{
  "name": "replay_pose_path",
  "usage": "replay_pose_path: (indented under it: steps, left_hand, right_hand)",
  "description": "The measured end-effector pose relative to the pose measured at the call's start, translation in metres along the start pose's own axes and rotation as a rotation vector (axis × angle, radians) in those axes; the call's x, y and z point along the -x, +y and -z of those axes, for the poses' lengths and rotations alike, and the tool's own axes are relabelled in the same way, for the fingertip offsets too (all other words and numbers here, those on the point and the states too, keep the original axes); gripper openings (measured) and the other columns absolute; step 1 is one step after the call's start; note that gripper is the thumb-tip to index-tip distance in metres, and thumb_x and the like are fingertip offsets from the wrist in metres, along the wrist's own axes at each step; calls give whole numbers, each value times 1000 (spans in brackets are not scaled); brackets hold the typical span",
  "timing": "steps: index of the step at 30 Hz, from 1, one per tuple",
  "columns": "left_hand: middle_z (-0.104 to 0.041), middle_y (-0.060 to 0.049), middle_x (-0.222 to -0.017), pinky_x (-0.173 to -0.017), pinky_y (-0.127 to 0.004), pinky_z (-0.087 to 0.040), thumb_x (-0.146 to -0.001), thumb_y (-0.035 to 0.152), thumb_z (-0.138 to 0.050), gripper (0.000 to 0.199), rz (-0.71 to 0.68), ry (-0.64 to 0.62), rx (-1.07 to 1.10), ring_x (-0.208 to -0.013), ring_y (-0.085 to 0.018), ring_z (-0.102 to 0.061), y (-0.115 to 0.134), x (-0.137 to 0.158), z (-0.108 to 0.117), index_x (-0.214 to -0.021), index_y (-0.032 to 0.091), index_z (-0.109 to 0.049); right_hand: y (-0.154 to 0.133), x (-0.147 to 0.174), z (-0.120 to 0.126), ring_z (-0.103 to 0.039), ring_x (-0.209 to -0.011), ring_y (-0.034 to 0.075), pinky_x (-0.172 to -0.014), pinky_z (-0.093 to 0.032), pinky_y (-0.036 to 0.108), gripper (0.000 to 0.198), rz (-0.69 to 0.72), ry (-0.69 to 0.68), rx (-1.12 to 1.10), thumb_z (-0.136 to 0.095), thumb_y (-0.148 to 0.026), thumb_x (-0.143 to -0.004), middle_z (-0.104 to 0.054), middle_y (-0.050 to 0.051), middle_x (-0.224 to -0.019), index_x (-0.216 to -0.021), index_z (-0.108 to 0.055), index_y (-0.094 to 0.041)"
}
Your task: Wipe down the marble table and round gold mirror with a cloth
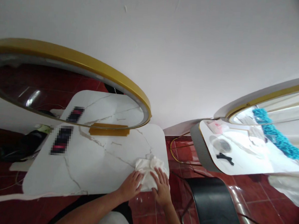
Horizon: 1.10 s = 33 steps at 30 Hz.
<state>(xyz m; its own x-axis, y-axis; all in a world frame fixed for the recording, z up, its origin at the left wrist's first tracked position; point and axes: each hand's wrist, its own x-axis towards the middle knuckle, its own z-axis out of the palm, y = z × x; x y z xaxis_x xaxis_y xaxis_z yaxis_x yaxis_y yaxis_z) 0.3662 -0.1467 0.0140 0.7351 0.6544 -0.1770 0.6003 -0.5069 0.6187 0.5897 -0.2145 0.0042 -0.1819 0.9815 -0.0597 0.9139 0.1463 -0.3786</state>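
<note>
A crumpled white cloth (147,169) lies spread at the front right corner of the white, grey-veined tabletop (121,164), reaching its front edge. My left hand (131,186) rests at the cloth's left side, fingers slightly bent over it and thumb held apart. On the right side of the cloth my right hand (162,187) lies flat with its fingers spread. Both hands are open and touch the cloth from above. Towards the left of the tabletop sits a dark, pixelated item (61,140) with a pink band.
A gold-framed mirror (101,68) overhangs the back of the table, above a gold bracket (109,129). To the right stand a black chair (217,207) and a second white table (239,165) with a black clip-like item (225,158). A blue fluffy duster (277,133) appears by another mirror.
</note>
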Motion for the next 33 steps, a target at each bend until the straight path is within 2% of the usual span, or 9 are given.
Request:
replay_pose_path:
  steps: [3, 7, 12, 17, 24, 29, 33]
  left_hand:
    - [-50, -8, -122, -104, -41, -37, -86, 25, -47, 43, 6, -8, 23, -116, -24, -44, -6, 7, 7, -129, 22, -41]
    - [-47, -11, -128, -106, -43, -35, -85, 27, -47, 44, 15, -32, 37, -121, -27, -41, -23, 17, 19, -128, 22, -42]
    - [-47, -10, -127, -106, -45, -34, -81, 25, -49, 45, 86, -40, 88, -121, -27, -41, -52, 47, 39, -126, 24, -44]
    - [-49, -9, -122, -106, -42, -33, -78, 23, -50, 43, 194, -27, 106, -118, -26, -43, -88, 99, 72, -121, 23, -46]
    - [-52, -7, -122, -105, -38, -32, -74, 21, -49, 43, 296, 0, 119, -118, -24, -44, -147, 189, 129, -117, 22, -49]
    - [-52, -4, -126, -108, -38, -29, -69, 16, -49, 50, 409, 14, 121, -124, -24, -42, -191, 245, 145, -117, 25, -49]
    - [-48, -3, -132, -110, -37, -25, -70, 17, -48, 51, 433, 18, 146, -127, -23, -38, -215, 273, 147, -121, 26, -49]
  right_hand:
    - [-11, -1, -4, -14, -142, 29, -112, -19, 52, 63, -12, -15, 3, -42, -45, -88, -20, 1, -155, -147, -25, -32]
    - [-27, -15, -3, -11, -143, 29, -112, -17, 53, 66, -13, -111, 2, -46, -44, -86, -18, 0, -156, -147, -24, -35]
    - [-68, -42, -7, -9, -143, 31, -112, -15, 54, 74, -1, -247, -10, -53, -36, -78, -15, -1, -156, -147, -25, -35]
    - [-133, -73, -27, -9, -143, 31, -113, -11, 53, 79, 40, -327, -42, -57, -33, -74, -14, -2, -156, -146, -25, -36]
    - [-240, -110, -47, -9, -143, 32, -113, -12, 55, 74, 178, -409, -103, -52, -44, -83, -9, -1, -157, -148, -16, -38]
    - [-302, -127, -48, -17, -141, 33, -111, -22, 53, 78, 348, -394, -116, -48, -57, -86, -9, 0, -156, -149, -6, -37]
    - [-324, -137, -49, -21, -140, 32, -112, -24, 49, 78, 415, -413, -136, -47, -61, -85, -13, 1, -156, -149, -8, -37]
